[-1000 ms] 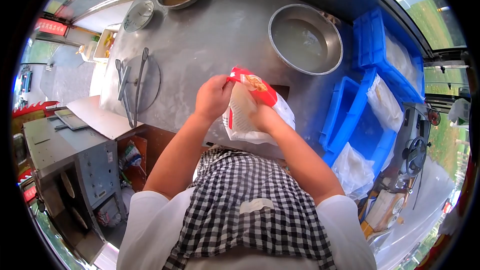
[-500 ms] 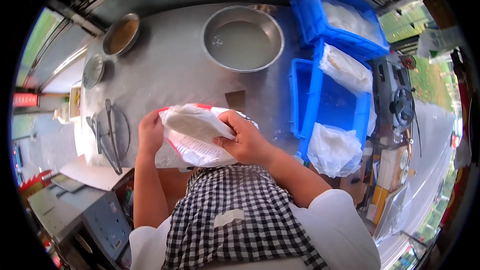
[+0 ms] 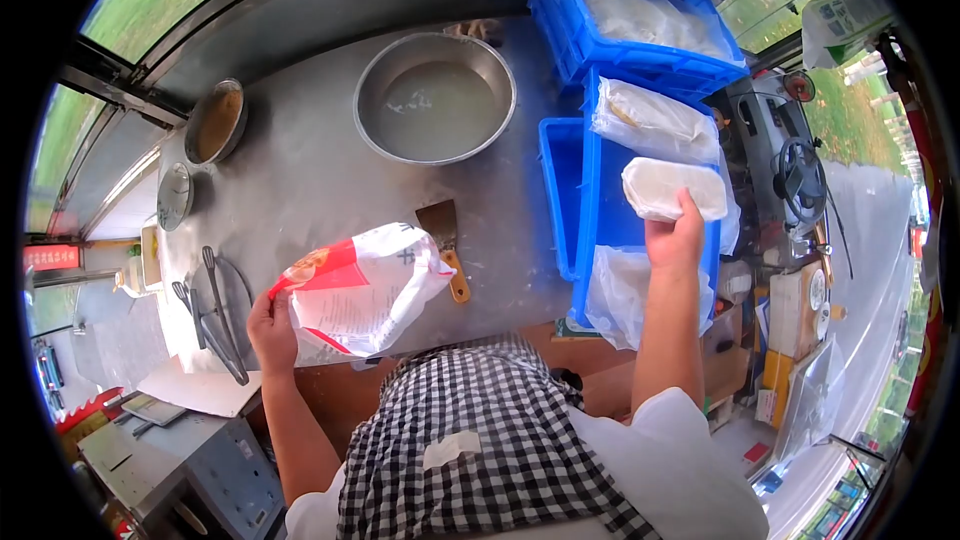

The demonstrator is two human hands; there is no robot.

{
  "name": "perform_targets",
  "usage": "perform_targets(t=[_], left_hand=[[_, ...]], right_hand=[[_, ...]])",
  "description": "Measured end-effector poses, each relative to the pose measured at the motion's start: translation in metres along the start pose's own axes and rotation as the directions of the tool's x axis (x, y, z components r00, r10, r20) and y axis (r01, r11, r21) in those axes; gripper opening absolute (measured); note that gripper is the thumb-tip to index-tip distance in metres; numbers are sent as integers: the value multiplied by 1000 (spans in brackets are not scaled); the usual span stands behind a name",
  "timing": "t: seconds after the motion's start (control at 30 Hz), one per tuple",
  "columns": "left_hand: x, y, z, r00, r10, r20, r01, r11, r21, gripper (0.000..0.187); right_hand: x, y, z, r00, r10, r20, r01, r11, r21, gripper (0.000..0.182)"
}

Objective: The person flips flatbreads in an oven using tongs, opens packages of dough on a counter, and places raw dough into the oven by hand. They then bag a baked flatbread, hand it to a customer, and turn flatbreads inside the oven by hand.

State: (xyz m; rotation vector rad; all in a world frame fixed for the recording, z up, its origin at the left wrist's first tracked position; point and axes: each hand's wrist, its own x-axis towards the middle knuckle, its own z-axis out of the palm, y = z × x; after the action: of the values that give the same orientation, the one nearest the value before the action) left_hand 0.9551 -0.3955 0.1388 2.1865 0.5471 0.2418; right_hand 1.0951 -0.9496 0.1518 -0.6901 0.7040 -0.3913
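My right hand (image 3: 672, 238) grips a white packet (image 3: 673, 188) over the blue crate (image 3: 600, 240), not yet down; my left hand (image 3: 268, 318) clutches the bag (image 3: 360, 288).

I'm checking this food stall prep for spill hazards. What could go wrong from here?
The left hand grips the red-and-white bag by one edge only; lying at the counter edge, it might slide off or spill. The right hand holds the white packet over the blue crate by one side, so it might slip. The scraper beside the bag could get knocked.
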Motion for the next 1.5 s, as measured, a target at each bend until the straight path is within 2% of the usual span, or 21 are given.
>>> perform_targets(t=[0.13, 0.2, 0.27, 0.37, 0.43, 0.5, 0.6, 0.67, 0.77, 0.87, 0.93, 1.0, 1.07, 1.1, 1.17, 1.2, 1.27, 1.33, 1.4, 1.47, 1.5], left_hand=[[-3, -4, 5, 999, 20, -49, -21, 1000, -6, 22], [-6, 3, 11, 998, 28, -50, -31, 998, -48, 23], [-7, 7, 13, 997, 40, -62, -44, 997, -64, 24], [-14, 9, 12, 996, 39, -78, -42, 999, -33, 23], [-20, 14, 9, 996, 21, -90, -21, 1000, 0, 22], [-27, 24, 12, 991, 29, -134, -38, 997, -68, 20], [-34, 10, 5, 984, 39, -176, -51, 997, -62, 17], [-38, 15, 1, 982, 1, -188, -4, 1000, -15, 16], [-38, 7, 2, 986, -54, -160, 26, 985, -171, 18], [-34, 8, -2, 991, -94, -98, 62, 954, -294, 19], [-33, 12, -7, 992, -110, -58, 81, 925, -372, 20], [-34, 10, -13, 993, -114, -39, 84, 886, -457, 20], [-39, -2, -16, 992, -123, -5, 91, 756, -649, 19], [-43, -7, -18, 992, -128, 5, 91, 676, -731, 19], [-53, 7, -23, 966, -246, 80, 185, 440, -879, 20], [-57, 13, -24, 950, -289, 117, 207, 305, -930, 21], [-74, 11, -27, 934, -277, 227, 267, 117, -957, 22], [-92, -6, -26, 920, -272, 283, 340, 193, -920, 24], [-111, -17, -25, 897, -263, 357, 421, 254, -871, 26], [-126, -38, -22, 920, -288, 267, 347, 279, -895, 31], [-138, -43, -36, 901, -287, 326, 390, 208, -897, 34]], right_hand=[[39, 14, -26, 989, 89, -120, -91, 996, -4, 42], [49, 21, -25, 982, 182, -50, -179, 982, 63, 41], [45, 23, -11, 984, 174, 21, -175, 982, 77, 43], [52, 20, -16, 944, 308, 123, -314, 949, 32, 51], [40, 11, -14, 936, 327, 129, -325, 945, -34, 57], [31, 8, -20, 931, 341, 130, -332, 940, -86, 64], [14, 4, -25, 953, 298, 48, -289, 947, -141, 64], [2, 4, -22, 995, 100, -10, -99, 961, -259, 63], [-41, 2, 7, 982, -144, 123, 180, 911, -371, 55], [-89, 11, 31, 849, -109, 517, 366, 827, -427, 53], [-124, 32, 46, 713, 56, 699, 491, 672, -555, 58], [-159, 67, 55, 578, 207, 789, 656, 458, -600, 79], [-188, 99, 68, 444, 355, 822, 813, 225, -537, 102], [-195, 121, 70, 431, 441, 787, 749, 312, -585, 106], [-205, 172, 63, 361, 611, 704, 580, 444, -683, 114], [-220, 191, 60, 307, 653, 692, 558, 465, -687, 114], [-255, 226, 56, 207, 709, 674, 491, 521, -698, 116], [-296, 250, 56, 132, 757, 640, 401, 549, -733, 117], [-324, 270, 54, 60, 781, 622, 453, 534, -714, 118], [-336, 288, 44, -45, 770, 637, 604, 529, -596, 117], [-346, 291, 42, -67, 824, 563, 605, 483, -633, 113]])
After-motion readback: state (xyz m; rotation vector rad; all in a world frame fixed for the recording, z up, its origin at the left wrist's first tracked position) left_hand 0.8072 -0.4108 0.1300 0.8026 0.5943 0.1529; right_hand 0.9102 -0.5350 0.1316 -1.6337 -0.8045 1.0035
